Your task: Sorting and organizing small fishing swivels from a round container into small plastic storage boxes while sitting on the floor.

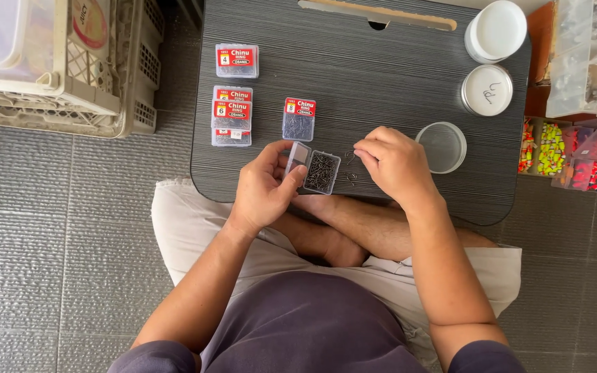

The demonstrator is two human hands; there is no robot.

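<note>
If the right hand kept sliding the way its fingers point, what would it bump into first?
The right hand points left across the dark tray table. It would likely first meet the open clear box of small hooks held by the left hand, though height is unclear.

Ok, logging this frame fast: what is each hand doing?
Left hand: closed on the small open box of hooks.
Right hand: fingertips pinched together above the lap table; anything held is too small to tell.

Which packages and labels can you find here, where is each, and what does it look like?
Open hook box: in left hand, clear, dark hooks.
Single box: table middle, clear, red label.
Stacked boxes: table's left, red labels.
Top box: far left corner, same.
Round tubs: right, white lids.
</note>
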